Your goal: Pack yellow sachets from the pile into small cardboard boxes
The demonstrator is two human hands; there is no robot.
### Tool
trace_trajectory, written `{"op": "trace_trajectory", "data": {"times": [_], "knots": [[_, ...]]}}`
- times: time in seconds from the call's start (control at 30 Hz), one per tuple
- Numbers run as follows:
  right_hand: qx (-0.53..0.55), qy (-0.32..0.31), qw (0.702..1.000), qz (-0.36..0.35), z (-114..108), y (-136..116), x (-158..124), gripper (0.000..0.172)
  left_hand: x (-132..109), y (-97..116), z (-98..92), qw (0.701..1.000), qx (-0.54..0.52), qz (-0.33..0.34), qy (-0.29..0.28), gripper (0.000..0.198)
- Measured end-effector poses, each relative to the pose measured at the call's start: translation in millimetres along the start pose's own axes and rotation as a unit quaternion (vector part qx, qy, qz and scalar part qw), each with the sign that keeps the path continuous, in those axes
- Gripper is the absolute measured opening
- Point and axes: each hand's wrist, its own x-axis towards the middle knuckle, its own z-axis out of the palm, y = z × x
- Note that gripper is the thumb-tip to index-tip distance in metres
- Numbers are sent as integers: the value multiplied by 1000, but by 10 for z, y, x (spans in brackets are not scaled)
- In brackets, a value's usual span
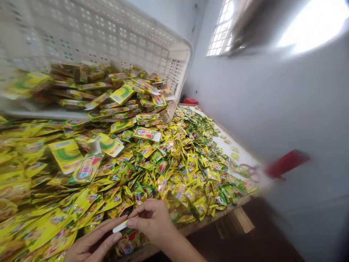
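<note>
Low in the head view, my left hand (94, 242) and my right hand (156, 222) meet over a small carton (120, 227), of which mainly a white end flap shows. The left thumb and fingers pinch it from the left. My right thumb and forefinger press on its other end, and the fingers hide most of it. Around and under the hands lies a deep heap of small yellow and green packets (180, 174). A few flat yellow-green cartons (67, 154) rest on the heap at the left, some with white flaps sticking out.
A white perforated plastic crate (178, 69) lies tipped on its side, with many cartons (122, 94) spilling from its mouth. The white table (231, 140) ends at a grey wall on the right. Red-handled scissors (252, 173) and a red object (287, 163) sit near its right edge.
</note>
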Motion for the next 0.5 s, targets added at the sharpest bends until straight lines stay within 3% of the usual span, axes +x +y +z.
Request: {"op": "trace_trajectory", "data": {"times": [0.1,0.3,0.5], "knots": [[1,-9,1000,18,-12,-69,8,10,47,160,-40,999,-30,-25,-28,35],[-110,46,988,-100,-34,-116,-50,10,40,354,140,983,-162,-86,-4,35],[-169,-16,975,-144,-118,-8,-133,21,-42,293,150,997,-65,-36,38,29]]}}
